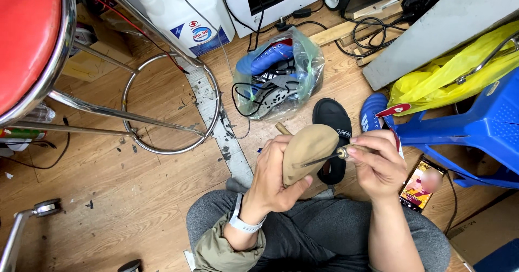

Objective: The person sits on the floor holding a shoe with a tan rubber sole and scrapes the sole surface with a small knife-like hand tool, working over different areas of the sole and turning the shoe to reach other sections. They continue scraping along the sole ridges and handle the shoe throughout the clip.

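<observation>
Tan suede shoe [305,152] sits above the lap, the left hand [272,179] closed around its heel in a full grip. Right hand [378,163] pinches a thin metal awl with a brass collar [331,156], tip against the shoe. Below, scuffed wooden floor [157,196], a chrome stool with red seat [32,39] nearby.

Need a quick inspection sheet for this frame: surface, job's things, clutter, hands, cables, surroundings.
Surface: worn wooden floor with a pale taped seam.
Job's things: tan shoe; awl, its metal tip against the shoe.
Clutter: plastic bag of shoes; black shoe; phone; white jug.
Hands: left hand grips the tan shoe; right hand pinches the awl.
Cables: black cables coiled near planks.
Surroundings: red stool; blue plastic chair; yellow bag.
</observation>
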